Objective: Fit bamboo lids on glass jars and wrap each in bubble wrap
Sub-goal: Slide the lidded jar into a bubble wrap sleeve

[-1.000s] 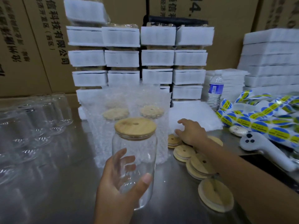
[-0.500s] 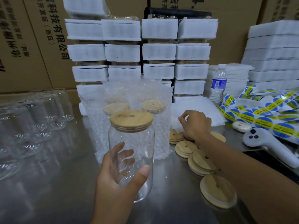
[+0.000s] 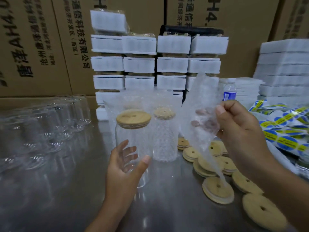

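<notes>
Left hand (image 3: 123, 166) gripping lidded glass jar (image 3: 133, 144), right hand (image 3: 240, 129) pinching raised bubble wrap sheet (image 3: 200, 118), loose bamboo lids (image 3: 217, 190) beneath

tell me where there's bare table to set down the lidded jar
Bare steel table lies in the centre front, between the empty glasses on the left and the loose bamboo lids on the right, in front of the wrapped jar. The right side is crowded with lids and sticker rolls.
</notes>
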Demonstrator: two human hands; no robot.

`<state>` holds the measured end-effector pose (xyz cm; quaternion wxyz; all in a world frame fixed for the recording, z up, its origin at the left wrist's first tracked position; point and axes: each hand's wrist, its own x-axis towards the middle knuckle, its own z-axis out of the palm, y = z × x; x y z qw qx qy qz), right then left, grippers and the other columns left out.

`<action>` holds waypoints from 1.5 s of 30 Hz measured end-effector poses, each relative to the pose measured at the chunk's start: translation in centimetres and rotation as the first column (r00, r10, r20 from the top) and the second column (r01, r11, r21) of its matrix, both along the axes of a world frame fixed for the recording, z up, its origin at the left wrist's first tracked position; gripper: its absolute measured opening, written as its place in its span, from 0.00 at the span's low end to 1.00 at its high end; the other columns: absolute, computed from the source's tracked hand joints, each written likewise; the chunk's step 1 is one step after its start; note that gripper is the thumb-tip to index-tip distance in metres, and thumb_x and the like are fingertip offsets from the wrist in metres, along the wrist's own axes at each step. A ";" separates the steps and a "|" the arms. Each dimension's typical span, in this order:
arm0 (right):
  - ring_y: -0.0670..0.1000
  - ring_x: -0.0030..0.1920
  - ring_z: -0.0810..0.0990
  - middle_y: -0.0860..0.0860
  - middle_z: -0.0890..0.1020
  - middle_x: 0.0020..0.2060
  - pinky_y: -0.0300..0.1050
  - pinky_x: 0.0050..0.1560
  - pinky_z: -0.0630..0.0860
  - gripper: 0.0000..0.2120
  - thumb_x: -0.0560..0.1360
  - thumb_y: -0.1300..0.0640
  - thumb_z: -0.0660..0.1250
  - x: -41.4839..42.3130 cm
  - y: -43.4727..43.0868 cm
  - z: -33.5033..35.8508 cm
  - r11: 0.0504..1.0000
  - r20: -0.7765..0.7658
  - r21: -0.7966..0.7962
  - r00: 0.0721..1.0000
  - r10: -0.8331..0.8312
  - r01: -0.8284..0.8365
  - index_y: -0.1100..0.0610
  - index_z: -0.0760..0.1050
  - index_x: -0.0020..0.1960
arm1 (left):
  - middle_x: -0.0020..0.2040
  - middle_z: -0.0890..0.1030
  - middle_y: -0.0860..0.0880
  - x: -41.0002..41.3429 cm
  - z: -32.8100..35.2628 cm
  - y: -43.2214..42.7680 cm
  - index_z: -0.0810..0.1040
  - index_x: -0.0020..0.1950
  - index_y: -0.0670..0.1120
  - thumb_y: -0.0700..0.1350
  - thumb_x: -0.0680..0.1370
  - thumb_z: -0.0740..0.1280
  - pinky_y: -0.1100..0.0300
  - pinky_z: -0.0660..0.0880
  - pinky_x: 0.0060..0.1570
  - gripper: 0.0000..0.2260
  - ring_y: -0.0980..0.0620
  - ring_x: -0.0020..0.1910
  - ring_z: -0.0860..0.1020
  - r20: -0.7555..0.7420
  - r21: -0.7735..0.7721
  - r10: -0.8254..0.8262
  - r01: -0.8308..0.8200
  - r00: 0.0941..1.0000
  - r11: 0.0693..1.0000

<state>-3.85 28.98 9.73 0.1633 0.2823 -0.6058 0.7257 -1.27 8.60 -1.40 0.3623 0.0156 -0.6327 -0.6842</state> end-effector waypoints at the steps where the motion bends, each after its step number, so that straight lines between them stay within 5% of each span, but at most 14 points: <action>1: 0.58 0.43 0.82 0.56 0.83 0.41 0.47 0.45 0.79 0.10 0.70 0.49 0.62 0.9 0.1 0.4 0.997 0.028 -0.042 0.997 0.067 -0.066 0.55 0.73 0.42 | 0.52 0.81 0.52 0.1 0.1 -0.1 0.74 0.57 0.56 0.61 0.56 0.73 0.68 0.76 0.42 0.31 0.60 0.48 0.81 -0.008 0.010 0.016 -0.016 1.000 1.000; 6: 0.52 0.40 0.83 0.52 0.84 0.43 0.40 0.36 0.79 0.16 0.76 0.54 0.60 2.1 -0.1 0.4 0.908 0.227 -0.385 0.937 0.267 -0.165 0.62 0.72 0.60 | 0.52 0.81 0.53 1.1 1.0 -1.3 0.72 0.61 0.51 0.57 0.61 0.77 0.70 0.75 0.42 0.31 0.62 0.45 0.80 -0.036 0.036 0.110 -0.109 0.993 0.993; 10: 0.47 0.37 0.85 0.52 0.85 0.41 0.37 0.34 0.80 0.13 0.82 0.59 0.54 1.8 -0.8 -2.4 0.839 0.421 -0.540 0.841 0.340 -0.069 0.61 0.72 0.61 | 0.53 0.80 0.51 2.7 2.3 -2.5 0.71 0.64 0.45 0.54 0.62 0.72 0.73 0.75 0.44 0.33 0.64 0.47 0.80 -0.086 0.041 0.141 -0.138 0.986 0.990; 13: 0.47 0.38 0.84 0.53 0.85 0.41 0.40 0.36 0.81 0.11 0.82 0.62 0.55 1.7 -1.6 -5.6 0.862 0.583 -0.505 0.756 0.297 0.051 0.61 0.73 0.59 | 0.52 0.80 0.54 4.1 3.6 -2.9 0.72 0.61 0.50 0.56 0.61 0.70 0.74 0.76 0.43 0.29 0.67 0.46 0.80 -0.089 0.020 0.135 -0.134 0.987 0.991; 17: 0.52 0.52 0.80 0.57 0.81 0.54 0.52 0.62 0.73 0.11 0.80 0.65 0.59 2.4 -3.1 -8.8 0.952 0.738 -0.298 0.648 0.189 0.062 0.63 0.73 0.61 | 0.54 0.79 0.52 4.9 5.2 -3.0 0.70 0.62 0.50 0.52 0.62 0.78 0.71 0.76 0.44 0.32 0.65 0.48 0.80 -0.098 -0.009 0.134 -0.136 0.986 0.991; 21: 0.58 0.40 0.79 0.64 0.77 0.40 0.47 0.47 0.77 0.05 0.77 0.70 0.60 4.5 -4.2 -9.5 0.986 0.760 -0.160 0.630 0.158 -0.055 0.63 0.72 0.45 | 0.58 0.79 0.51 5.3 5.8 -2.7 0.70 0.67 0.50 0.56 0.62 0.74 0.53 0.78 0.52 0.35 0.55 0.54 0.80 -0.072 -0.066 0.116 -0.121 0.991 0.990; 25: 0.55 0.41 0.75 0.60 0.74 0.36 0.51 0.48 0.79 0.11 0.75 0.69 0.63 5.4 -4.5 -10.3 0.996 0.734 0.049 0.679 0.019 -0.081 0.60 0.69 0.36 | 0.56 0.80 0.54 5.4 5.8 -1.4 0.71 0.66 0.52 0.64 0.58 0.72 0.64 0.76 0.46 0.39 0.59 0.52 0.80 -0.062 -0.133 0.093 -0.101 0.994 0.986; 27: 0.49 0.36 0.75 0.53 0.75 0.35 0.40 0.44 0.75 0.10 0.72 0.67 0.67 5.7 -4.3 -10.7 0.959 0.554 0.281 0.810 -0.192 0.035 0.57 0.70 0.38 | 0.55 0.79 0.56 5.4 5.7 -0.6 0.70 0.64 0.55 0.65 0.58 0.72 0.68 0.75 0.45 0.37 0.62 0.53 0.80 -0.047 -0.152 0.076 -0.083 0.996 0.985; 29: 0.44 0.43 0.75 0.48 0.75 0.41 0.32 0.42 0.68 0.12 0.70 0.65 0.71 6.0 -4.0 -10.9 0.888 0.262 0.405 0.902 -0.342 0.219 0.52 0.70 0.41 | 0.56 0.79 0.56 5.4 5.4 0.1 0.70 0.63 0.57 0.64 0.58 0.72 0.64 0.76 0.49 0.36 0.61 0.53 0.80 -0.027 -0.153 0.055 -0.059 0.998 0.986; 31: 0.41 0.51 0.74 0.44 0.75 0.48 0.34 0.49 0.67 0.12 0.71 0.60 0.72 5.8 -3.7 -10.9 0.887 0.085 0.342 0.930 -0.357 0.309 0.48 0.70 0.45 | 0.56 0.79 0.57 5.2 5.1 1.0 0.69 0.62 0.60 0.65 0.57 0.72 0.59 0.77 0.51 0.34 0.59 0.54 0.79 0.000 -0.159 0.026 -0.026 1.000 0.987; 34: 0.37 0.57 0.75 0.39 0.77 0.54 0.39 0.58 0.70 0.17 0.69 0.46 0.72 5.1 -3.6 -9.1 0.978 0.115 0.167 0.982 -0.147 0.127 0.45 0.71 0.55 | 0.54 0.78 0.58 4.8 4.3 2.7 0.69 0.60 0.61 0.65 0.56 0.72 0.61 0.77 0.50 0.34 0.59 0.53 0.79 0.055 -0.176 0.004 0.006 0.998 0.984; 37: 0.35 0.58 0.76 0.39 0.76 0.58 0.35 0.54 0.72 0.30 0.62 0.37 0.70 4.4 -4.0 -7.0 0.982 0.165 0.159 0.984 0.072 -0.099 0.39 0.65 0.61 | 0.54 0.77 0.61 4.3 3.1 4.9 0.68 0.63 0.60 0.59 0.59 0.77 0.71 0.74 0.45 0.35 0.62 0.53 0.77 0.102 -0.194 -0.018 0.038 0.995 0.980; 40: 0.36 0.55 0.78 0.40 0.77 0.56 0.34 0.50 0.76 0.38 0.54 0.34 0.75 3.8 -4.3 -6.2 0.979 0.188 0.184 0.981 0.052 -0.087 0.37 0.64 0.60 | 0.56 0.75 0.64 3.9 2.1 6.6 0.65 0.67 0.59 0.56 0.60 0.75 0.78 0.70 0.44 0.37 0.69 0.54 0.74 0.144 -0.234 0.006 0.028 0.990 0.972; 45: 0.42 0.55 0.79 0.44 0.78 0.55 0.45 0.55 0.76 0.33 0.53 0.39 0.75 2.6 -2.8 -6.6 0.991 0.191 0.127 0.980 -0.059 0.035 0.38 0.66 0.55 | 0.75 0.58 0.54 3.8 1.4 6.3 0.34 0.76 0.57 0.57 0.62 0.79 0.65 0.63 0.65 0.61 0.56 0.74 0.59 0.418 -0.413 -0.101 0.288 0.903 0.864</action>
